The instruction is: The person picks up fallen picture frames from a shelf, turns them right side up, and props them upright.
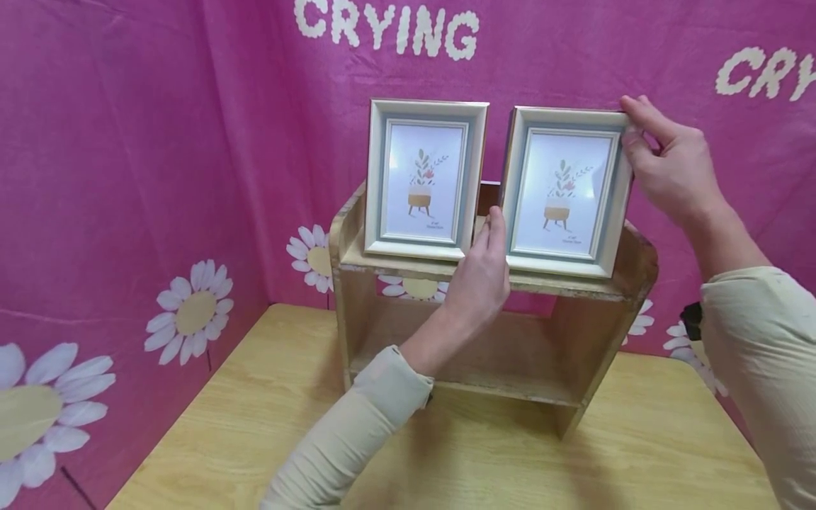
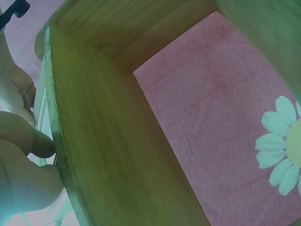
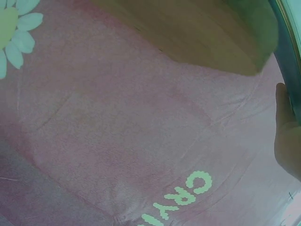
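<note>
Two matching picture frames with pale borders, each showing a potted plant print, stand on the top board of a small wooden shelf (image 1: 576,340). My right hand (image 1: 678,163) grips the right picture frame (image 1: 561,195) at its upper right corner, thumb on the front. Against that frame's lower left side rest the extended fingers of my left hand (image 1: 481,273), between the two frames. The left picture frame (image 1: 423,180) stands just left of this hand. In the left wrist view, digits of the left hand (image 2: 28,165) meet the shelf's front edge. The right wrist view catches part of the right hand (image 3: 288,136) behind a frame's edge.
The shelf has raised sides and an open lower compartment, and stands on a light wooden table (image 1: 255,425). Behind and to the left hangs a pink cloth (image 1: 127,142) printed with daisies and white lettering. A small black object (image 1: 691,320) shows beside the right sleeve.
</note>
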